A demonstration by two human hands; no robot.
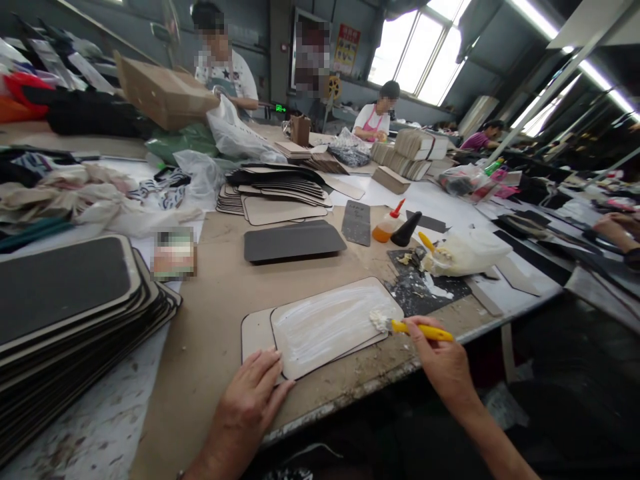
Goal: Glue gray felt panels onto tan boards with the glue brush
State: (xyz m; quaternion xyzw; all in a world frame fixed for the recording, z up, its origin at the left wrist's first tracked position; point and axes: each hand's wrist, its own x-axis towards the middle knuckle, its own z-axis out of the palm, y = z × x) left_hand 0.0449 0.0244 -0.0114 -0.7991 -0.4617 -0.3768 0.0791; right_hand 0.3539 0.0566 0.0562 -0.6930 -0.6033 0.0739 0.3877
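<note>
My right hand (443, 360) is closed around the yellow handle of a brush (425, 331), its head loaded with white paste. That head touches the right end of a beige rounded panel (330, 327), whose face is streaked with wet white paste. Under it, a second beige panel (255, 333) sticks out to the left. My left hand (253, 397) lies with fingers stretched out on the panels' lower left edge. Right of the panels, a dark board (415, 300) is spattered with white paste, and a paste-smeared plastic bag (467, 252) rests beside it with a yellow handle (427, 242) sticking out.
A tall stack of dark panels (65, 287) stands at left. Behind the work lie a grey panel (295, 241), more stacked panels (280, 190), a red-tipped bottle (387, 223) and a black cone (406, 230). The table's front edge (350, 400) runs close by. Several people sit farther off.
</note>
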